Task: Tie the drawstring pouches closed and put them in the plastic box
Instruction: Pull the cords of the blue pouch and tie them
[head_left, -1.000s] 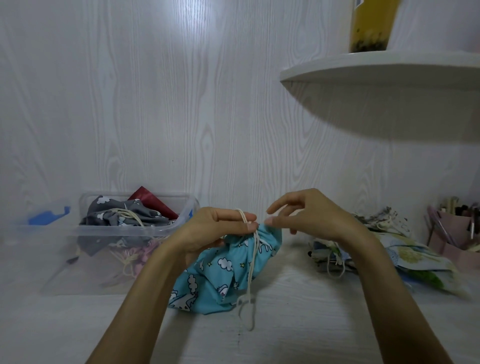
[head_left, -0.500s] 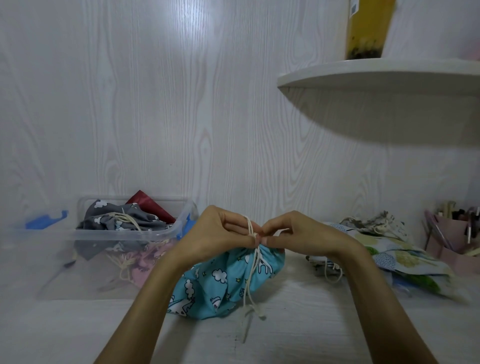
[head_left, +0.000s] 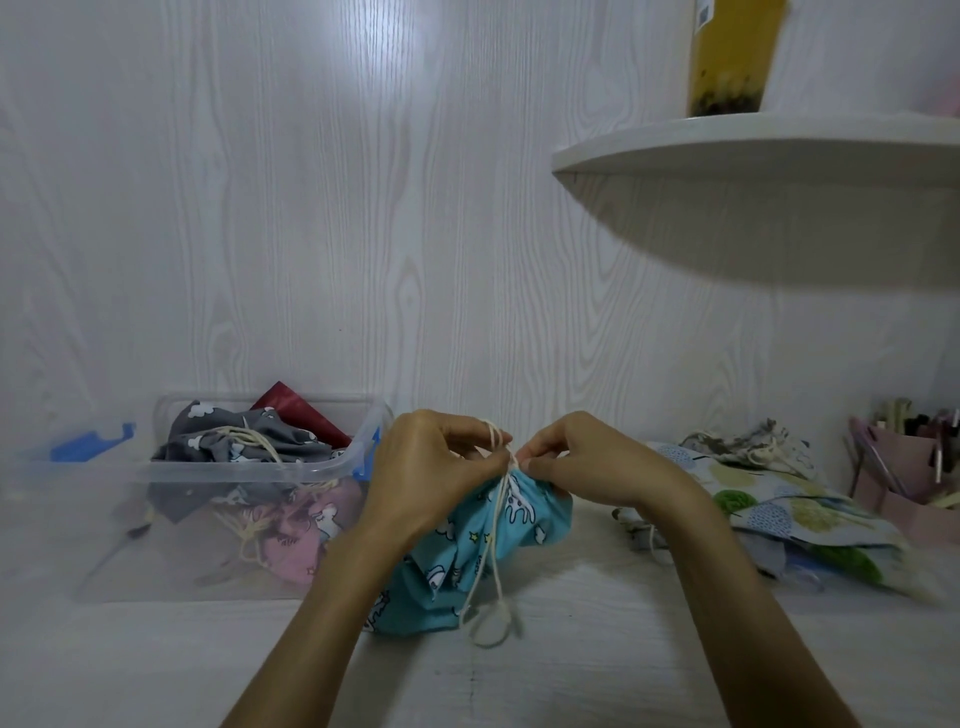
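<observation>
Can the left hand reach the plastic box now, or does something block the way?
Probably yes: the plastic box stands open just beside the left hand with nothing between, but its fingers are busy pinching the drawstring.

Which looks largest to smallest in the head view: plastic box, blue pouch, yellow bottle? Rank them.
1. plastic box
2. blue pouch, partly hidden by the hands
3. yellow bottle, cropped at the top and farther away, so unsure

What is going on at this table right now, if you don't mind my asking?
A person is tying a blue drawstring pouch closed. The left hand and right hand both pinch its cream cord at the gathered mouth. It is not yet in the plastic box, which already holds a grey pouch. More pouches lie at the right.
</observation>
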